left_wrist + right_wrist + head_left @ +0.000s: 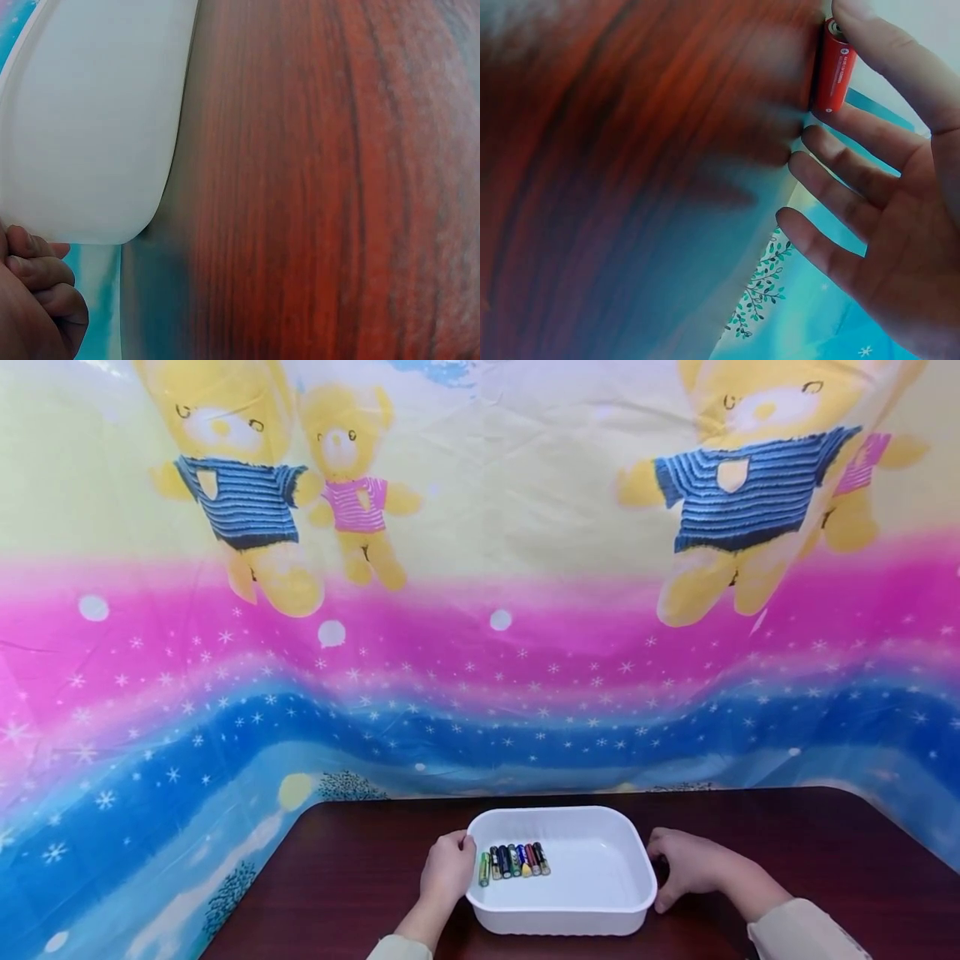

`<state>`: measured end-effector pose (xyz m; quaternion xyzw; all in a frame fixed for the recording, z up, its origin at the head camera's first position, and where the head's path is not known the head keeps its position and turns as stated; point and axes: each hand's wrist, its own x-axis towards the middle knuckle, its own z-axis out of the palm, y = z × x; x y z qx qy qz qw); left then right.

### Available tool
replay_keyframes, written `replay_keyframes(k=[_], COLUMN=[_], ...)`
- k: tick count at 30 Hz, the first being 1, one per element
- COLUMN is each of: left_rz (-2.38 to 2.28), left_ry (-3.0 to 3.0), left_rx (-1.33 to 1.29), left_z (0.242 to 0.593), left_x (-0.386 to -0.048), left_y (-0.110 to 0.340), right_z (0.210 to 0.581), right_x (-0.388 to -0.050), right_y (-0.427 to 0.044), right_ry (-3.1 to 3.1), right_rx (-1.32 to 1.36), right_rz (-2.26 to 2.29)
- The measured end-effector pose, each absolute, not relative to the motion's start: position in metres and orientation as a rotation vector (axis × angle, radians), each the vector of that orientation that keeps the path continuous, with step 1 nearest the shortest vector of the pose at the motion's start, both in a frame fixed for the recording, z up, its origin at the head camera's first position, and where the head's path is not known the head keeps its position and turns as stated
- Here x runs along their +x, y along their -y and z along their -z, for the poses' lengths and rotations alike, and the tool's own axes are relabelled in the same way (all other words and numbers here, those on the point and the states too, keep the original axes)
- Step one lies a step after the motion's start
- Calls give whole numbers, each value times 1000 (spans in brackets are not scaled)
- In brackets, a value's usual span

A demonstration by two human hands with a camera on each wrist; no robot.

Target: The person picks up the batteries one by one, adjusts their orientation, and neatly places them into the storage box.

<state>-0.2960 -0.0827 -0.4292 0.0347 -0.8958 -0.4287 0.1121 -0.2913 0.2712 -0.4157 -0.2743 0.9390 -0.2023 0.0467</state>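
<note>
A white plastic tray (pixel 566 914) sits on the dark wooden table. Several batteries (pixel 516 862) in mixed colours lie side by side in its left part. My left hand (pixel 447 870) grips the tray's left wall, its fingers curled at the side, as the left wrist view also shows. Just beyond the tray's right wall is my right hand (pixel 693 864), thumb and fingers bent in a C shape. In the right wrist view a red battery (pixel 834 71) is between the thumb and the index fingertip, one at each end; the other fingers are spread.
Dark reddish wood of the table (pixel 360 877) surrounds the tray. Behind and beside the table hangs a printed cloth (pixel 480 693) with teddy bears and snowflakes, close to the far edge.
</note>
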Motion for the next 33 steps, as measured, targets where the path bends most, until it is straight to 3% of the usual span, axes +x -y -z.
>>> replay_keyframes(k=[33], left_rz=[1244], left_ry=[2628], left_rx=[104], left_z=[430], left_x=[-296], left_y=[82], right_z=[414], right_x=[-294], right_y=[-272], right_ry=[-2866], right_rx=[-709], right_rz=[655])
